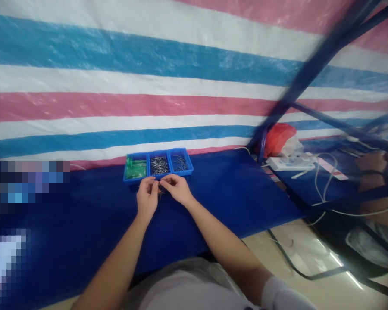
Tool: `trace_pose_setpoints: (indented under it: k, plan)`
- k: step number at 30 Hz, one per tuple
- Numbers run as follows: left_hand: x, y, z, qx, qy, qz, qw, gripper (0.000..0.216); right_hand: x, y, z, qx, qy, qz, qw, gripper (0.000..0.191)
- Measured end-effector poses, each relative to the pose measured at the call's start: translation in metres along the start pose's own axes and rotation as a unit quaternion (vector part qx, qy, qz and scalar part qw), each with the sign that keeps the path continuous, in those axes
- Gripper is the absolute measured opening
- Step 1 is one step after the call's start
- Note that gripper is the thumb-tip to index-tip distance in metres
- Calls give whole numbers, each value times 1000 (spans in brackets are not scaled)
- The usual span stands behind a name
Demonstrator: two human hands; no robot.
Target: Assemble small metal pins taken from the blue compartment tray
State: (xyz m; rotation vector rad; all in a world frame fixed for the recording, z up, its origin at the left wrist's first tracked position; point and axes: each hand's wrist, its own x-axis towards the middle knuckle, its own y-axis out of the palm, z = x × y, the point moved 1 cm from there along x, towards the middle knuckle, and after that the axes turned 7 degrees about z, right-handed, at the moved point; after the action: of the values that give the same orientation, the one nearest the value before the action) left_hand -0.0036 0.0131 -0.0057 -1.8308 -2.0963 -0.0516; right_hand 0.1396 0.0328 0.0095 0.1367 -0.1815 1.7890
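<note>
My left hand (148,196) and my right hand (177,187) meet over the blue table (229,193), fingertips pinched together on a small metal piece I cannot make out. A few thin metal pins (161,193) lie on the cloth just under the fingers. Right behind the hands stand three small blue trays in a row: the left tray (136,168) holds green plastic parts, the middle tray (159,165) holds several metal pins, and the right tray (180,162) holds a few dark pins.
A striped pink, white and blue tarp (148,86) hangs behind the table. To the right are a dark blue frame post (310,73), a red bag (278,137), a white power strip (291,163) with cables, and another person's arm (375,165). The table's right edge drops to the floor.
</note>
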Motion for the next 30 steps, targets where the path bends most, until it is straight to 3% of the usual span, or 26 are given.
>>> trace_pose_setpoints:
  k: [18,30]
  plan:
    - [-1,2,-1,-32,6,-4,999,29,-2,-3,6,-93,-7,11,996,36]
    - [-1,2,-4,-39,0,2,999,28,-3,0,4,-77,-33,27,996,20]
